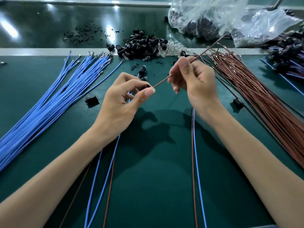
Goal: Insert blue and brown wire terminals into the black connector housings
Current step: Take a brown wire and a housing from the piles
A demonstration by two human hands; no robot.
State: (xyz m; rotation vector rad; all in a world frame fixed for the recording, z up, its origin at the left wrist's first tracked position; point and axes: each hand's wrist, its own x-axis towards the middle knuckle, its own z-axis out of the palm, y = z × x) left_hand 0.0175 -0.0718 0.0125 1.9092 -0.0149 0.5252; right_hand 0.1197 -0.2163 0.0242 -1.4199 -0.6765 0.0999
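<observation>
The left hand (pixel 122 96) covers nearly all of the black housing (pixel 147 86) it pinches, and the near tip of the brown wire (pixel 162 82) with its terminal. The right hand (pixel 194 81) hides a stretch of that wire. The blue wire bundle (pixel 49 104) runs off the left edge and the brown wire bundle (pixel 263 104) off the right. The plastic bag (pixel 213 15) blurs its dark contents

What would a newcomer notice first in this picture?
The hands at centre: the right hand pinches a brown wire, its end meeting a black housing pinched by the left hand. Blue wires fan out at left, a brown bundle lies at right, and a housing heap sits behind.
</observation>
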